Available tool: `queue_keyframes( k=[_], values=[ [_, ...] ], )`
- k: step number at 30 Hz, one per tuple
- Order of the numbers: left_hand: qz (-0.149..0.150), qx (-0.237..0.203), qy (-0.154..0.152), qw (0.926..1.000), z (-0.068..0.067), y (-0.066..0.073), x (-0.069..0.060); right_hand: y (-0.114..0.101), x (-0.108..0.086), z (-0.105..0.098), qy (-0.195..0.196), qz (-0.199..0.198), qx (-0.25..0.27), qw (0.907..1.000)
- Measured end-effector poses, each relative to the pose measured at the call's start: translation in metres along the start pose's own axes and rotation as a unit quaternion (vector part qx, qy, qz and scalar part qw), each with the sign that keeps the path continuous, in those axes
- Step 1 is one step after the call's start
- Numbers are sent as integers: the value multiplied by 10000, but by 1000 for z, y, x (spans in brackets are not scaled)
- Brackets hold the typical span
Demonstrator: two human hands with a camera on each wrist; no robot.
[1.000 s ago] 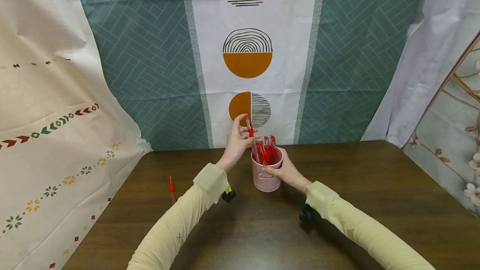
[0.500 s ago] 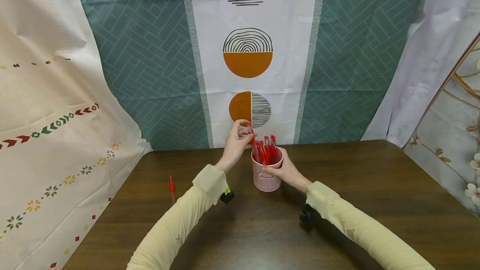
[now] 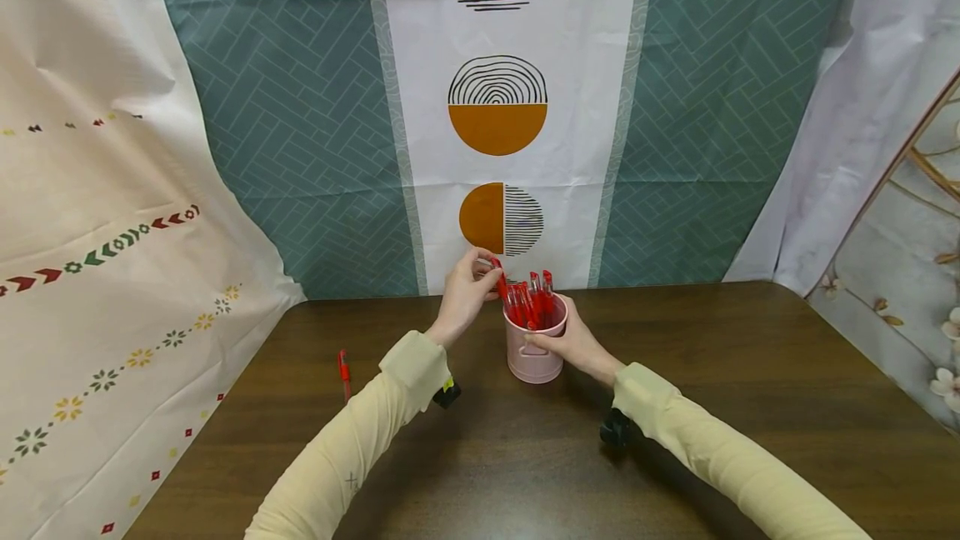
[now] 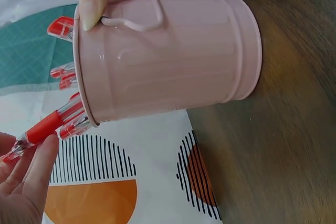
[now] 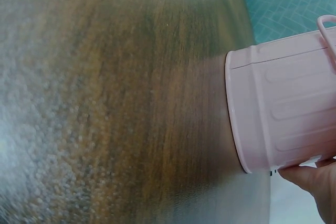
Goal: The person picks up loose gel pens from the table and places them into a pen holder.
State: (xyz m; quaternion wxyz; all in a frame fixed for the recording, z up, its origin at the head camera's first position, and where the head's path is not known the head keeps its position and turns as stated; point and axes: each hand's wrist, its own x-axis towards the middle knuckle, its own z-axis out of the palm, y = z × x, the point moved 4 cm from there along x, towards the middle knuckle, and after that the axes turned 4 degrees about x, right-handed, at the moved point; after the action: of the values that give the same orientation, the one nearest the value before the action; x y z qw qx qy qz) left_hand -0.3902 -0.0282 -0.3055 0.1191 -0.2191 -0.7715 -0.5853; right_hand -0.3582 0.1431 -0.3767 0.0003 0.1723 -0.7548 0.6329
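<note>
A pink cup (image 3: 534,362) shaped like a small bin, with wire handles, stands upright on the table and holds several red pens (image 3: 547,294). My right hand (image 3: 576,346) grips its rim and side from the right; in the left wrist view a thumb presses near the handle. At the cup's left rim my left hand (image 3: 460,300) pinches another red pen (image 4: 44,128) between thumb and fingers. That pen leans toward the hand, its far end at the cup's mouth; whether it reaches inside is hard to tell.
One more red pen (image 3: 344,368) lies at the left of the dark wooden table (image 3: 675,340), partly hidden by the left sleeve (image 3: 352,440). Patterned cloth (image 3: 315,107) hangs right behind the table's back edge.
My left hand has come down and slightly left, lowering the pinched pen toward the cup's rim. The right hand and the cup have stayed in place.
</note>
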Motion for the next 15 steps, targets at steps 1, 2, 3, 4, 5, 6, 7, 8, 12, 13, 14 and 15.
queue_keyframes(
  k=[1,2,3,4,5,6,7,8,12,13,14,15],
  values=[
    [9,64,-9,10000,0,0,0,0,0,0,-7,11,9,10000],
    [5,138,-9,9999,-1,0,-1,0,0,0,-13,23,16,10000],
    [-9,194,-16,9998,-1,-1,-1,0,0,0,-10,29,15,10000],
    [-27,247,-26,9997,-2,-1,-1,1,0,0,-7,32,20,10000],
    [-53,289,-36,9996,-2,-2,-1,1,0,0,-8,30,17,10000],
    [-82,339,-45,9994,-2,-2,-1,1,0,0,-7,24,17,10000],
    [-105,385,-55,9992,-2,-3,-1,0,0,0,-3,16,16,10000],
    [-121,456,-64,9989,-2,-4,-1,0,-1,0,0,13,13,10000],
    [-131,775,-96,9969,-2,-4,-2,0,-1,0,-3,-9,30,10000],
    [-121,836,-111,9964,-2,-4,-2,0,-1,0,-10,-13,35,10000],
    [-115,915,-128,9957,-2,-3,-2,0,-1,0,-14,-13,41,10000],
    [-110,971,-139,9951,-2,-3,-3,0,-1,0,-19,-19,52,10000]
  ],
)
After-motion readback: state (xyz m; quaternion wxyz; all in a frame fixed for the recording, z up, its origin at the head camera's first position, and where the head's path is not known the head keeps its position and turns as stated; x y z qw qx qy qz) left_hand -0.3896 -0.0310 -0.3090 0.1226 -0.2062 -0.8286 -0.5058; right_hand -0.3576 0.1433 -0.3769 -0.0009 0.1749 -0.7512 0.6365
